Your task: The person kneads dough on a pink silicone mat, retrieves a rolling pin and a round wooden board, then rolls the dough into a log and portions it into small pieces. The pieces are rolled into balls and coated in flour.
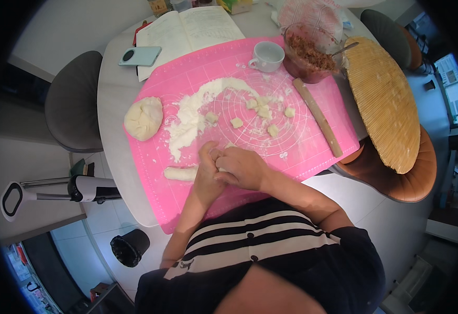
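Observation:
My left hand (207, 172) is closed around a rope of dough (180, 173), whose free end sticks out on the left just above the pink silicone mat (181, 196). Pressed against it, my right hand (243, 168) pinches the other end of the dough; most of that end is hidden by the fingers. Just beyond my knuckles a bit of pale dough (230, 145) shows. Several small cut dough pieces (236, 123) lie scattered on the mat, some clustered (263, 108). A curved band of white flour (191, 114) spreads left of them.
A round dough lump (144, 118) sits at the mat's left. A wooden rolling pin (318, 117), a cup (267, 57) and a glass bowl of minced filling (311, 55) with a spoon are right. Beyond are a round ribbed tray (384, 102), a phone (140, 56) and an open book (209, 25).

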Tool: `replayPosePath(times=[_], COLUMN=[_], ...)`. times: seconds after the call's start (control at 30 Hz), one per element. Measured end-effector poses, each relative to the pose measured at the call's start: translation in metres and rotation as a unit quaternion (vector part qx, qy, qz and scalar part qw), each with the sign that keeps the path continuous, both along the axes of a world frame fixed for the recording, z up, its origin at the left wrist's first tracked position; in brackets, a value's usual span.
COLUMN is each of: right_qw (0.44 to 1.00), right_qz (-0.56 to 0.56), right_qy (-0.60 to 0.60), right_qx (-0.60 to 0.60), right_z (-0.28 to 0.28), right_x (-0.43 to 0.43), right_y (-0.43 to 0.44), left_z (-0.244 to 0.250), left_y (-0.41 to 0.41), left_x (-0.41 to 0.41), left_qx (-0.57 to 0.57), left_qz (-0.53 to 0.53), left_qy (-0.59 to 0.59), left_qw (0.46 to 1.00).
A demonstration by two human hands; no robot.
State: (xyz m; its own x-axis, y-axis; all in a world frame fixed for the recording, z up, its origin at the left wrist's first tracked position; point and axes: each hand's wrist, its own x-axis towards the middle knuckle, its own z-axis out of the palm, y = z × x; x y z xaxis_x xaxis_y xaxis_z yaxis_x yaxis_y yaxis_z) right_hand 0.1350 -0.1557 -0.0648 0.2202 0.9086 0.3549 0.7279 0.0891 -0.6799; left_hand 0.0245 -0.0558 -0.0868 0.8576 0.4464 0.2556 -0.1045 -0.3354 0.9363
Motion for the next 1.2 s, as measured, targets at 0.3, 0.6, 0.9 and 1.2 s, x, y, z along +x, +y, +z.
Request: replayPosePath(times=[0.3,0.6,0.9,1.2], right_qw=[0.995,0.999,0.966,0.999], right_qz=[-0.004,-0.016,-0.235,0.011], right_qy=[-0.054,0.045,-0.107,0.027], right_qx=[0.078,0.008,-0.03,-0.014], right_z=[0.004,0.003,0.001,0.013], right_x=[-0.005,0.018,0.076,0.003], right_y=[0.008,0.017,0.047,0.018], left_z=[-0.003,0.003,0.019,-0.012], left_y=[0.006,0.016,0.006,0.007], left_x=[-0.007,-0.017,-0.016,-0.003], left_qx=[0.265,0.23,0.155,0.03], left_qz=[0.008,0.004,0.047,0.04], left_qy=[0.006,-0.062,0.038,-0.045], left_qw=[0.964,0.971,0.986,0.998])
